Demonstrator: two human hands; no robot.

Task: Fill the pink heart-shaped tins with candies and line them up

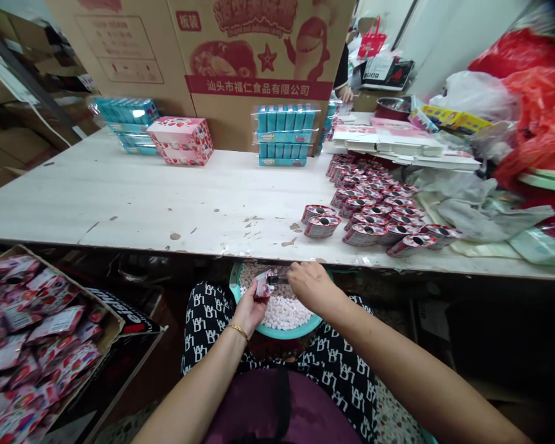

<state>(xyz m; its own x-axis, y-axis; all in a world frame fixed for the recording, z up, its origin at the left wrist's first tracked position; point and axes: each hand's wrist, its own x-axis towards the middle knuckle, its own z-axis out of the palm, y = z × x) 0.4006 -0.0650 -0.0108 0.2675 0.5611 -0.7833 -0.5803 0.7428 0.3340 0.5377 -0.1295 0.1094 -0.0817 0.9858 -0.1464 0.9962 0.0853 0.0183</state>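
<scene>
My left hand (pixel 251 310) is closed around a small pink-and-white printed candy container (pixel 262 285), tilted over a teal basin (pixel 289 333) between my knees. Small pale pink candies (pixel 284 311) fill the basin. My right hand (pixel 311 285) grips a small dark, partly see-through scoop (pixel 280 279), its end at the container's mouth. The fingers hide most of its handle. On the table, to the right, stand rows of matching containers (pixel 364 233) with dark openings on top.
At lower left is an open carton (pixel 113 336) heaped with pink containers (pixel 32 327). The white table (pixel 189 197) carries a strawberry-print box (pixel 181 140), blue packs (pixel 284 135) and a big cardboard carton (pixel 222 123). Plastic bags (pixel 531 92) and flat white-pink boxes (pixel 398 137) crowd the right. Another person's hand (pixel 345 94) shows behind.
</scene>
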